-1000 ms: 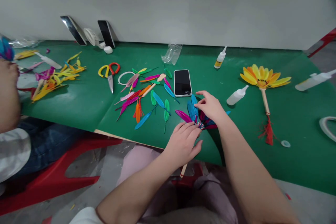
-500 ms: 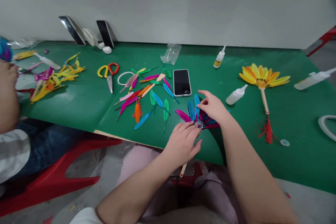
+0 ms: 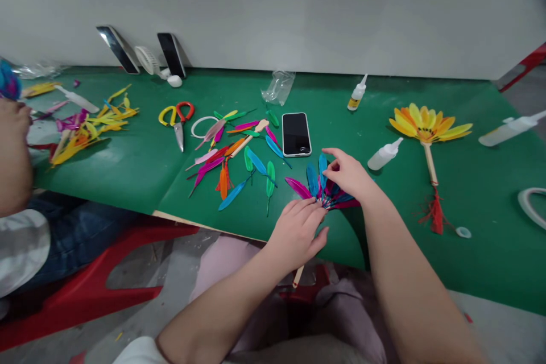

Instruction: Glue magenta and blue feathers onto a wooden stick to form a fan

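Observation:
A small feather fan [image 3: 311, 180] with blue and magenta feathers lies at the table's front edge, its pale wooden handle [image 3: 298, 277] sticking out over the edge. My left hand [image 3: 296, 233] lies across the base of the feathers, fingers together and gripping it; the hand hides most of the handle's top. With thumb and index finger, my right hand [image 3: 347, 175] pinches a blue feather [image 3: 323, 169] of the fan. Behind the fan rests a phone [image 3: 297, 135]. Loose coloured feathers [image 3: 232, 195] are scattered to its left, around another wooden stick [image 3: 249, 137].
A finished-looking yellow feather fan [image 3: 427, 125] with a red tassel lies at right, near glue bottles [image 3: 384, 154]. Scissors [image 3: 177, 125] and a plastic bag [image 3: 278, 87] lie farther back. At far left, a co-worker's arm [image 3: 15, 153] reaches over the table.

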Demonstrator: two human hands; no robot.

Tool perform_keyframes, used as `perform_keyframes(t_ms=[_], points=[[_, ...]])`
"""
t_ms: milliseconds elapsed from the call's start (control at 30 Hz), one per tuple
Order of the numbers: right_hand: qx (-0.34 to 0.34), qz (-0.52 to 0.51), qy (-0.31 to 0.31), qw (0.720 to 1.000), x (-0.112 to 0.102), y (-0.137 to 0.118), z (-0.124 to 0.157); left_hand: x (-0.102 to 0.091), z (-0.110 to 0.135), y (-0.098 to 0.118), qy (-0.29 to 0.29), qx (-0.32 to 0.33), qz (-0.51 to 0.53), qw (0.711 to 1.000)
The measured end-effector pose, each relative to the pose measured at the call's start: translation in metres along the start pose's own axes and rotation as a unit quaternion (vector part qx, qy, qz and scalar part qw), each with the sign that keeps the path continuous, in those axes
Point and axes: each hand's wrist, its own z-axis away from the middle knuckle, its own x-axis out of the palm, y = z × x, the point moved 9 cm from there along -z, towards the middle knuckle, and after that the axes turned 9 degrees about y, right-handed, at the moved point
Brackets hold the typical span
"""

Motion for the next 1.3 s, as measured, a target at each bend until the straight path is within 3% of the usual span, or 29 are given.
perform_keyframes(t_ms=[467,667,800,933,1100,1300], points=[[-0.04,0.098,-0.003,0.994,-0.003,-0.006,0.002,-0.002,-0.002,0.001,0.007,-0.007,0.014,1.0],[-0.052,0.135,0.095,0.985,-0.03,-0.014,0.005,-0.008,-0.003,0.0,0.031,-0.011,0.039,0.999],[-0.061,0.114,0.147,0.981,-0.05,-0.023,0.035,-0.021,-0.007,-0.024,0.082,-0.085,0.028,0.993],[-0.052,0.111,0.208,0.97,-0.045,-0.026,0.084,-0.025,-0.009,-0.041,0.093,-0.133,-0.016,0.987],[-0.091,0.127,0.196,0.968,-0.011,-0.031,0.115,-0.015,-0.007,-0.04,0.054,-0.148,-0.038,0.987],[-0.014,0.007,0.241,0.97,-0.029,-0.006,0.132,-0.016,0.0,-0.021,0.033,-0.123,-0.082,0.988]])
